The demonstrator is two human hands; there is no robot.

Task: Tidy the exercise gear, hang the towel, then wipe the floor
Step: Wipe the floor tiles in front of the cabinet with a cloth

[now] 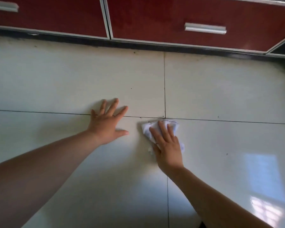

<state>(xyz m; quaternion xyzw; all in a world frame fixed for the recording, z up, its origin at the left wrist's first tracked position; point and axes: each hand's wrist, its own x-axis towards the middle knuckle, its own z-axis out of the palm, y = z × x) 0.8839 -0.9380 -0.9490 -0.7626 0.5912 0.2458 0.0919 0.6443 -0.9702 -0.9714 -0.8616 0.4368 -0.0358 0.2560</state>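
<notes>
At about 9 o'clock of the view's middle, the left hand [108, 122] is laid flat on the floor [56, 79]. Its fingers are straight and spread, and nothing is held; weight appears to be borne on it. On so glossy a tile, above all if it is dampened, that palm could be made to slide and balance could be lost.

At its 3 o'clock, near but apart, the cloth [146, 129] is bunched on the tile, just at 6 o'clock of the crossing of the grout lines [164, 117]. It is pressed down by the right hand [167, 145], whose fingers lie nearly straight over it rather than curled round it. With so loose a hold, the cloth could be outrun on a quick stroke, or rolled up so that only a narrow strip is wiped.

A white crumb [150, 149] at the cloth's 7 o'clock edge may be shed lint, and more could be strewn.

A dark speck [227, 154] at the cloth's 4 o'clock, towards the window glare [263, 178], could be overlooked. Grime along the cabinet base [138, 45] at 12 o'clock might be dragged onto wiped tile.
</notes>
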